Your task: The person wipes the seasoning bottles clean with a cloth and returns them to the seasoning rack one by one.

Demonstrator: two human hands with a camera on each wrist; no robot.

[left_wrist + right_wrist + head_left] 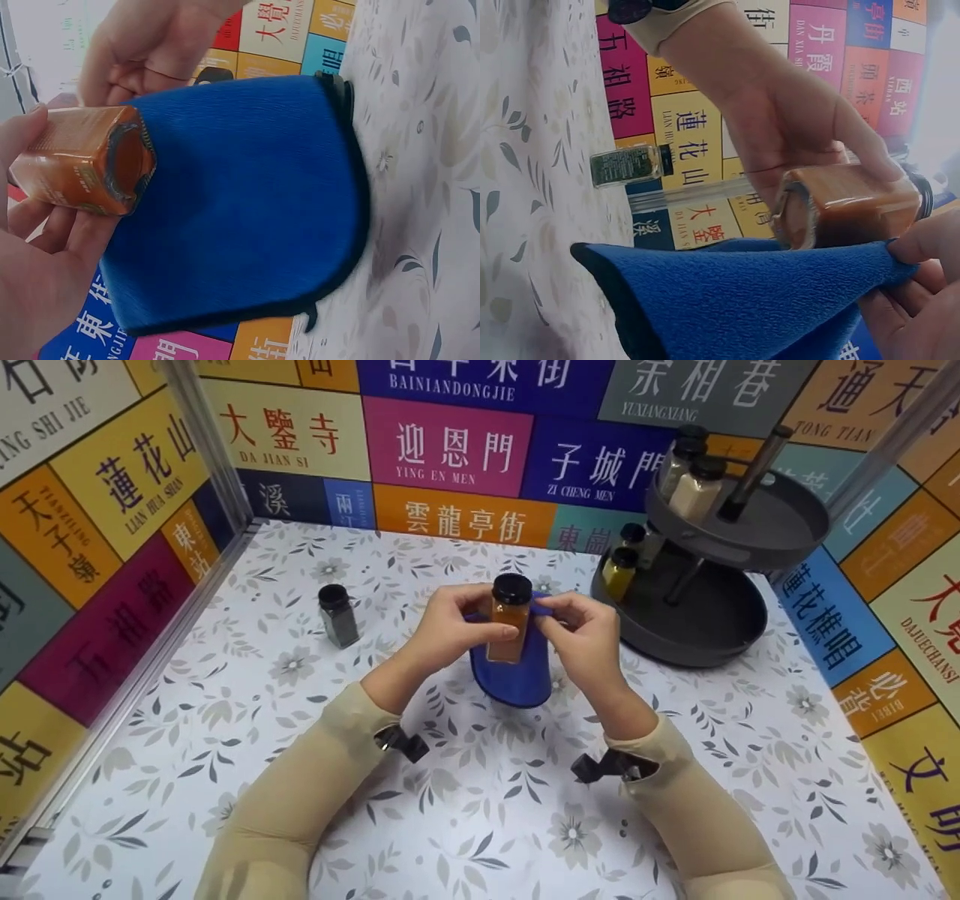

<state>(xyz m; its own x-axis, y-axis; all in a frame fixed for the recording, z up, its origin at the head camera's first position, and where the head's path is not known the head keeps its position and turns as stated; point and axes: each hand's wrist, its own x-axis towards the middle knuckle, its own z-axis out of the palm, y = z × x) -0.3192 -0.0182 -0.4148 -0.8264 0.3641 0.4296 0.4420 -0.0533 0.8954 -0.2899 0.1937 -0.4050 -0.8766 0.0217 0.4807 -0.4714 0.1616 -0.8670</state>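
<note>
My left hand [450, 622] grips a spice jar [508, 622] of orange-brown powder with a black lid, its thumb across the front. The jar is raised over the table, its base visible in the left wrist view. Behind the jar hangs a blue cloth [247, 195] with a dark edge. My right hand [585, 634] pinches the top of this cloth between thumb and fingers, close beside the jar's lid. In the right wrist view the cloth [727, 300] drapes down in a fold just below the jar [862, 202].
A jar of dark green contents [339, 616] stands on the flowered table [300, 735] to the left. At the back right stands a two-tier black rack [690, 637], with a yellow jar [619, 574] and several others on its tiers. Sign-patterned walls [450, 450] enclose the table.
</note>
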